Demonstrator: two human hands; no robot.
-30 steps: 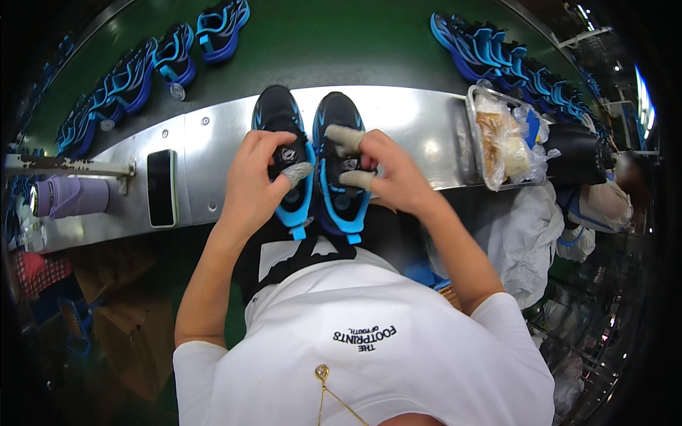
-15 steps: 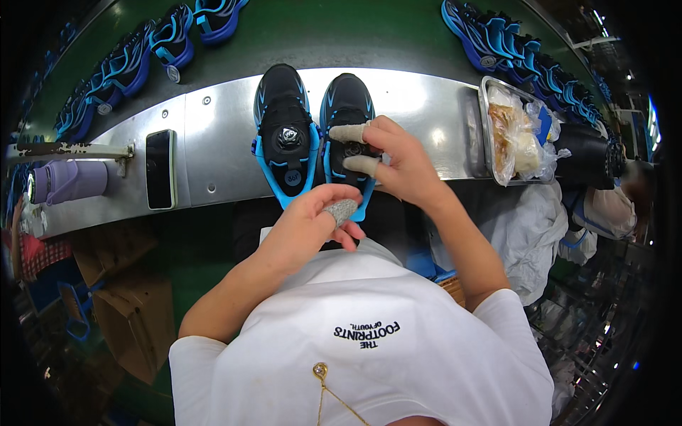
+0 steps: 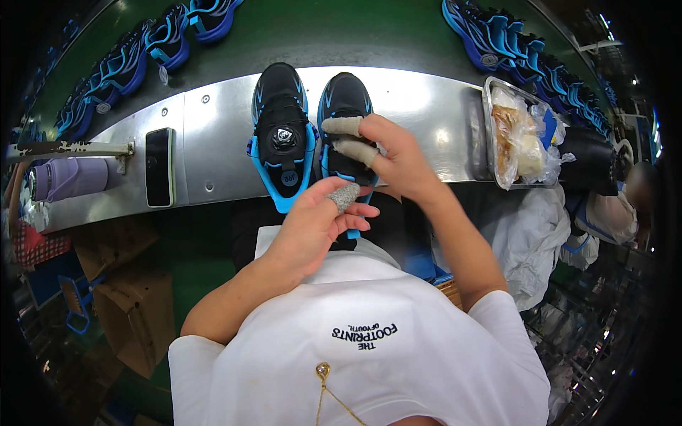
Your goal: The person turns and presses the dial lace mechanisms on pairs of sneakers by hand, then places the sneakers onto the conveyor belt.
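Two black-and-blue sneakers lie side by side, toes pointing away. The left sneaker [image 3: 282, 106] has a round dial on its tongue and stands untouched. On the right sneaker [image 3: 344, 96], my right hand [image 3: 401, 160] curls its thumb and forefinger, both in beige finger cots, over the tongue area; its dial is hidden beneath them. My left hand [image 3: 316, 220] grips the same sneaker's heel collar, with a grey cot on one finger and the other fingers loosely bent by the blue heel. The exact contact at the heel is partly hidden.
A metal ledge [image 3: 220, 142] fronts a green surface [image 3: 341, 35]. More sneakers line up far left [image 3: 121, 71] and far right [image 3: 490, 42]. A phone [image 3: 160, 167] and purple bottle [image 3: 74, 179] lie left. A tray [image 3: 490, 131] with plastic-wrapped items sits right; cardboard boxes [image 3: 135, 312] stand below left.
My left hand has shifted slightly right along the heel, its fingers reaching further round it. My right hand has moved slightly left, now covering the right sneaker's dial.
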